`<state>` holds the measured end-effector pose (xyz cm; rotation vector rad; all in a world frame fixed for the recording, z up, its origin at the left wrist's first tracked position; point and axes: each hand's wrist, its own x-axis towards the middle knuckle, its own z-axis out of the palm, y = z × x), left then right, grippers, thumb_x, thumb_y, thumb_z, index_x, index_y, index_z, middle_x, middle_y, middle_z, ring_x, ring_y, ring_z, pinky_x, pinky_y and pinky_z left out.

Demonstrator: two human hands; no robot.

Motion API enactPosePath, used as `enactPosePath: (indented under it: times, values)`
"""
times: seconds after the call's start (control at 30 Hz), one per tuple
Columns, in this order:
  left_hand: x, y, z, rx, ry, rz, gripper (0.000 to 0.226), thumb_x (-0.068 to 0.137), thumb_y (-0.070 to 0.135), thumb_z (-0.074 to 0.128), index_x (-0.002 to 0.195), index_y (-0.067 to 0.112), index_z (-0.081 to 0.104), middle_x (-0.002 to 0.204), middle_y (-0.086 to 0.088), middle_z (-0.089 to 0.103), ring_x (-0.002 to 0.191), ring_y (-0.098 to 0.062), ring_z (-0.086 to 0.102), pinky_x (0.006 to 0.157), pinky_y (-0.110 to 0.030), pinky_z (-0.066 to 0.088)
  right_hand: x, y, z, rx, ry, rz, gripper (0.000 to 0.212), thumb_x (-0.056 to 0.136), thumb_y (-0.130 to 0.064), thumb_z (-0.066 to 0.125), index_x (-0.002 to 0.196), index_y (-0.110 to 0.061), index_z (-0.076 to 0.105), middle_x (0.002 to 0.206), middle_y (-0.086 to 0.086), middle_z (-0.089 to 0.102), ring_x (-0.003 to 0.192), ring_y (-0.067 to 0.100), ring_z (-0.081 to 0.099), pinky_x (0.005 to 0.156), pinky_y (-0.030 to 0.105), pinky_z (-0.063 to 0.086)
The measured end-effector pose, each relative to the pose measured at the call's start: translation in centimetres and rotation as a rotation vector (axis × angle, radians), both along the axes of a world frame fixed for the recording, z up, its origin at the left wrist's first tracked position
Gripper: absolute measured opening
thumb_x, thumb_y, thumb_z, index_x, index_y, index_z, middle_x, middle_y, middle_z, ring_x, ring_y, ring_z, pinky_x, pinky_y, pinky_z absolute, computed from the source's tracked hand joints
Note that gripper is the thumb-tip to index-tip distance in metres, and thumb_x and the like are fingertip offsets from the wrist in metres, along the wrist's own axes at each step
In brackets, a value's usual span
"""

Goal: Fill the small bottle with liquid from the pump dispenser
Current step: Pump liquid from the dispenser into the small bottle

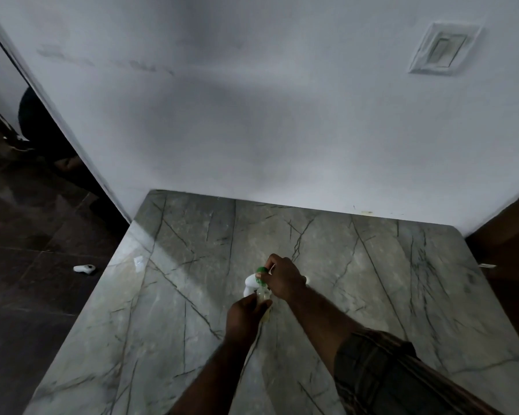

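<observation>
A small clear bottle (262,295) stands upright on the grey marble table (372,280), gripped low down by my left hand (244,317). Right behind it is the pump dispenser (250,283), white with a green collar; its white spout points down at the bottle's open mouth. My right hand (283,278) lies over the top of the dispenser, fingers curled around the pump head. Most of the dispenser's body is hidden by my hands.
A white wall rises at the table's far edge, with a switch plate (442,49) at the upper right. Dark floor lies to the left, with a small white object (84,268) on it. Brown wooden furniture (510,244) stands at the right.
</observation>
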<state>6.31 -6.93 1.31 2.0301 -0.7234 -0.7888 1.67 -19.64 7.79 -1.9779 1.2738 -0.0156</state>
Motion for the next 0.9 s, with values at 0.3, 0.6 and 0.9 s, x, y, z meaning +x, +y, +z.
enactPosePath:
  times: [0.3, 0.6, 0.9]
  values:
    - [0.35, -0.06, 0.1, -0.016, 0.03, -0.002, 0.016, 0.085, 0.039, 0.07, 0.09, 0.024, 0.075, 0.069, 0.01, 0.068, 0.065, -0.005, 0.064, 0.061, -0.02, 0.047, 0.11, -0.01, 0.77, 0.001, 0.005, -0.017, 0.028, 0.081, -0.04, 0.073, 0.073, -0.03, 0.047, 0.095, 0.0, 0.056, 0.092, 0.024, 0.061, 0.093, 0.048, 0.05]
    - [0.17, 0.02, -0.07, -0.021, 0.069, 0.014, 0.017, 0.085, 0.039, 0.071, 0.087, 0.023, 0.074, 0.072, 0.006, 0.07, 0.07, -0.01, 0.067, 0.068, -0.029, 0.052, -0.26, 0.3, 1.12, -0.004, 0.002, -0.013, 0.025, 0.083, -0.04, 0.072, 0.086, -0.028, 0.05, 0.096, 0.0, 0.05, 0.097, 0.025, 0.06, 0.096, 0.047, 0.048]
    - [-0.43, 0.07, 0.04, -0.007, 0.071, 0.028, 0.015, 0.086, 0.037, 0.071, 0.085, 0.022, 0.073, 0.07, 0.007, 0.068, 0.066, -0.006, 0.064, 0.061, -0.016, 0.044, -0.5, 0.33, 0.9, -0.001, 0.011, 0.013, 0.026, 0.083, -0.039, 0.072, 0.085, -0.027, 0.049, 0.096, 0.0, 0.05, 0.097, 0.025, 0.06, 0.095, 0.049, 0.049]
